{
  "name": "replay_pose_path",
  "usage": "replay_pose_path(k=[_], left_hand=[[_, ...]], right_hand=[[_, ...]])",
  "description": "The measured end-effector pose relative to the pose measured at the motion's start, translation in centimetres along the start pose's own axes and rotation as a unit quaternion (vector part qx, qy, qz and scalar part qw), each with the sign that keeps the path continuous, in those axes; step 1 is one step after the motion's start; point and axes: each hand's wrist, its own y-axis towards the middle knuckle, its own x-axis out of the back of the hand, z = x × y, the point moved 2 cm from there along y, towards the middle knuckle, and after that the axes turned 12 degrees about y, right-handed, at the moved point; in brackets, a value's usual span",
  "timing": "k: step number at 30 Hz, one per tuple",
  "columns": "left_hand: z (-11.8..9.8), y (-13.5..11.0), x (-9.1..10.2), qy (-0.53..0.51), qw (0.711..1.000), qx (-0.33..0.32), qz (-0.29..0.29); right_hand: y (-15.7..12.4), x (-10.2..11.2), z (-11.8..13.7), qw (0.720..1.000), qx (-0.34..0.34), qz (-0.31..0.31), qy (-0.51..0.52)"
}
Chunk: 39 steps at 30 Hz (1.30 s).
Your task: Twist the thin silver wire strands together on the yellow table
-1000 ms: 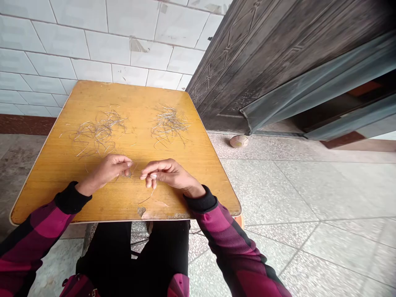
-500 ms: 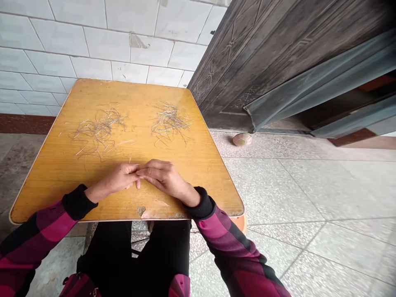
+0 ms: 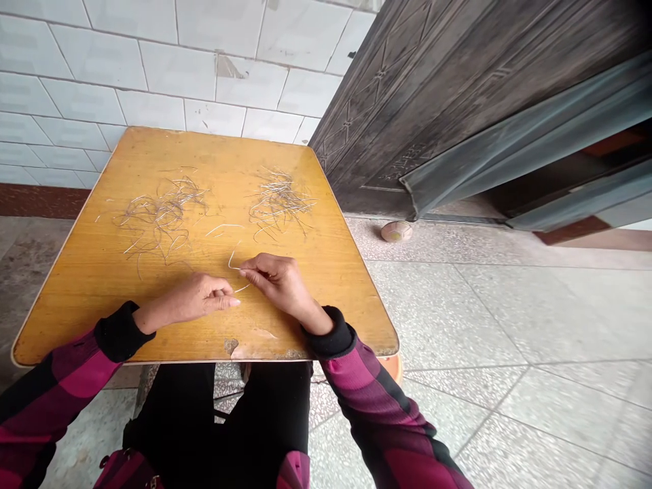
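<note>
Above the near half of the worktop (image 3: 336, 272), your right hand (image 3: 275, 278) pinches a bent wire (image 3: 231, 261); whether your left hand (image 3: 201, 297), fingers curled, grips the short strand (image 3: 242, 288) at its fingertips cannot be told. Handling of this wire appears unfinished, and beyond it a loose wire (image 3: 225, 226) and two heaps, left (image 3: 166, 209) and right (image 3: 281, 197), remain, their tangles the likely hindrance. Tiled wall (image 3: 214, 115) and dark door (image 3: 367, 129) bound the far side.

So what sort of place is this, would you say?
Probably a home, perhaps an entrance or porch: a dark patterned door, a grey-green curtain beside it, and a white tiled wall behind the table.
</note>
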Motion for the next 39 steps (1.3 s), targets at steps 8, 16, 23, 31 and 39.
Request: replay_pose_path(k=[8, 16, 23, 31, 39], left_hand=[[3.8, -0.8, 4.2, 0.004, 0.994, 0.092, -0.061], [2.7, -0.5, 3.2, -0.240, 0.958, 0.109, -0.115], [2.0, -0.1, 1.8, -0.224, 0.963, 0.109, -0.102], [1.6, -0.2, -0.1, -0.044, 0.976, 0.025, -0.210], [1.0, -0.5, 0.2, 0.265, 0.892, -0.141, -0.338]], right_hand=[[-1.0, 1.3, -1.4, 0.995, -0.087, 0.049, -0.016], [-1.8, 0.0, -0.8, 0.990, -0.038, 0.134, -0.011], [-1.4, -0.5, -1.3, 0.986, -0.105, 0.113, 0.064], [-0.6, -2.5, -1.7, 0.960, -0.173, -0.035, 0.220], [-0.7, -2.4, -1.3, 0.943, -0.214, -0.022, 0.255]])
